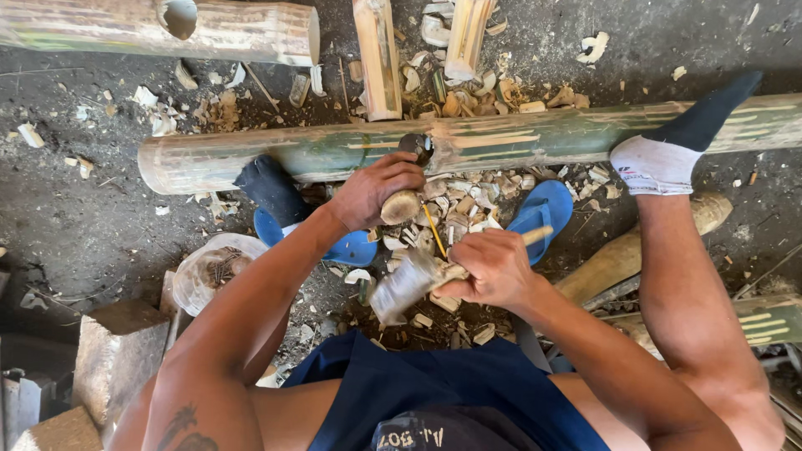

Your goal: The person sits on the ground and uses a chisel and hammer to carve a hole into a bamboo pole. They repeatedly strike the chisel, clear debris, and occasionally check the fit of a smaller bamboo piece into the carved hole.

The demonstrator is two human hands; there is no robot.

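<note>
A long green bamboo pole (535, 134) lies across the dirt floor in front of me. Both my socked feet rest on it, the left foot (267, 188) and the right foot (668, 150). My left hand (372, 190) grips a chisel (403, 205) by its round wooden handle, and the chisel's dark metal end (416, 146) sits at a notch in the pole. Just below it, my right hand (497, 267) holds a wooden mallet (408, 286), whose head is motion-blurred.
Bamboo chips (468, 205) litter the ground under the pole, around two blue sandals (547, 209). Another thick bamboo pole (234, 32) and split bamboo pieces (378, 58) lie beyond. A plastic bag (213, 269) and stone blocks (117, 351) sit at my left.
</note>
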